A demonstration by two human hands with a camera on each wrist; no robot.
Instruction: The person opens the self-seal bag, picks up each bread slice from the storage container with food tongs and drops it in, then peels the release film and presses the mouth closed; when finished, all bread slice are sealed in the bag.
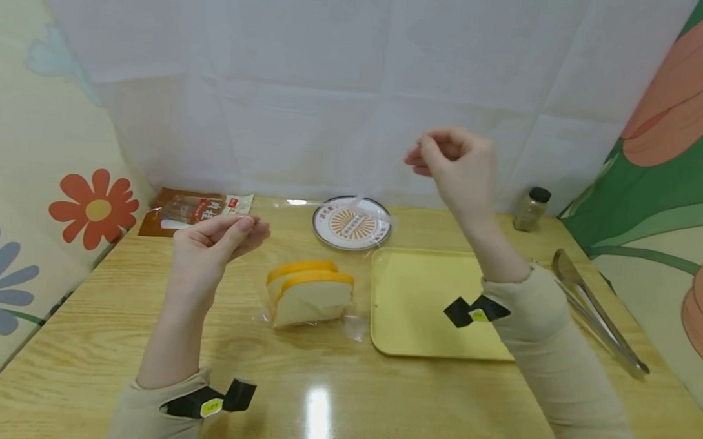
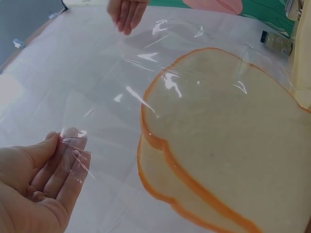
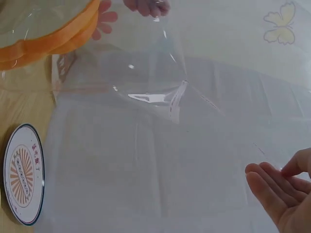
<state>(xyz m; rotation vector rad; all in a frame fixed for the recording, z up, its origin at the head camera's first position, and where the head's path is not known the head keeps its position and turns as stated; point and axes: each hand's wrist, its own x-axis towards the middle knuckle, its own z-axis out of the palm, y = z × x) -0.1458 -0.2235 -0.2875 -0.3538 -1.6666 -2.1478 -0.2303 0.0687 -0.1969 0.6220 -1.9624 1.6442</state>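
Two toy-like bread slices (image 1: 316,301) with orange crusts are inside a clear plastic bag (image 1: 356,327), between the two hands. My left hand (image 1: 211,250), left of the bread, pinches the crinkled edge of the bag between thumb and fingers, as the left wrist view shows. Higher up and to the right, my right hand (image 1: 460,165) pinches a thin, clear strip (image 3: 206,100) between thumb and fingertips. The strip runs taut toward the bag's corner; where it joins the bag is hard to see.
A yellow tray (image 1: 430,306) lies right of the bread, with metal tongs (image 1: 601,312) beyond it. At the back are a patterned plate (image 1: 353,239), a brown food packet (image 1: 177,213) and a small black-capped jar (image 1: 531,209). A white cloth (image 1: 297,114) hangs behind.
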